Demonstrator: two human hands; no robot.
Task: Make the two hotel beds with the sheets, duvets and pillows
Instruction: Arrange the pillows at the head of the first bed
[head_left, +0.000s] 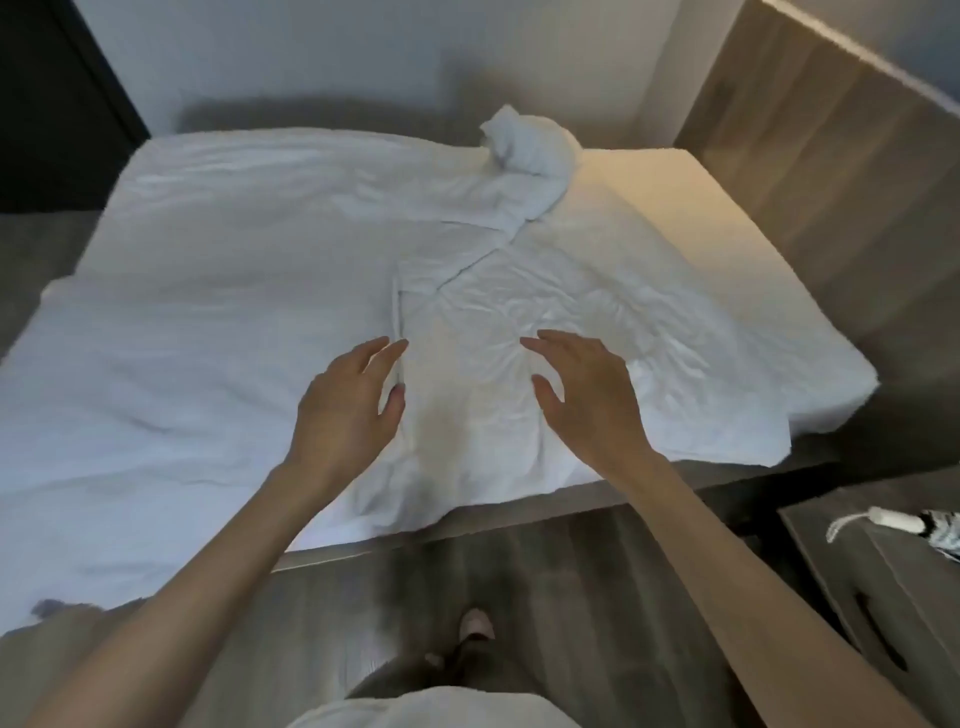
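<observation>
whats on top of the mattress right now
A crumpled white sheet lies over most of the mattress, twisted into a lump at the far edge. The far right corner is bare. Anything under the sheet is hidden.

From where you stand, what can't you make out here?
Head view only:
- Whether left hand and right hand touch the sheet: the angle hides any gap.
- The striped object on the nightstand: cut off by the right edge.
- What the bunched cloth at the far side holds: its folds hide it.
</observation>
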